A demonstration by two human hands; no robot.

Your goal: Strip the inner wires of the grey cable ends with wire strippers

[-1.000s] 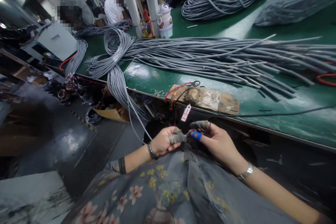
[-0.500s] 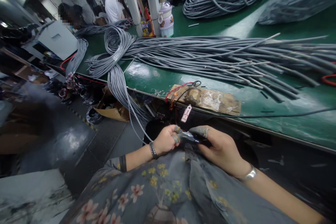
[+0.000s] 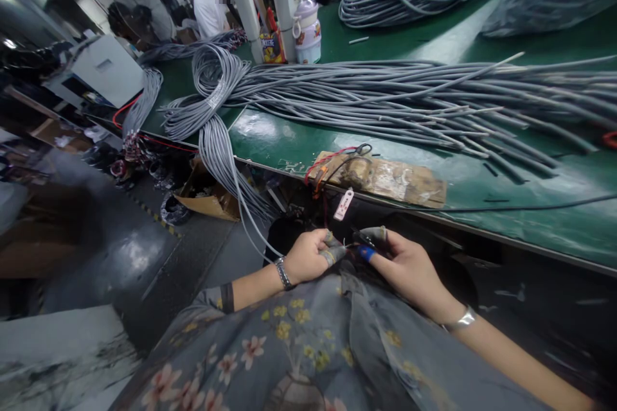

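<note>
My left hand point(image 3: 311, 255) is closed, grey covers on its fingertips. A single grey cable point(image 3: 253, 231) runs from the hanging bundle to behind my left wrist, and thin wire ends point(image 3: 346, 244) poke out at the fingertips. Opposite them, my right hand point(image 3: 409, 270) pinches a small dark tool point(image 3: 362, 239), mostly hidden by the fingers, its exact kind unclear. Something blue covers the right thumb tip, and a grey cover is on the forefinger. Both hands are close together in front of my body, below the bench edge.
Long grey cables point(image 3: 337, 93) lie across the green bench point(image 3: 270, 135), with part of the bundle hanging over its edge. A taped wooden board point(image 3: 385, 180) sits at the front edge, a tag point(image 3: 344, 205) beside it. Further back are a cup point(image 3: 307, 32), coiled cable point(image 3: 385, 3) and a person point(image 3: 209, 9).
My right hand has turned slightly, so the blue thumb tip shows and the shiny metal part of the tool no longer does. My left fingertips have shifted a little to the right.
</note>
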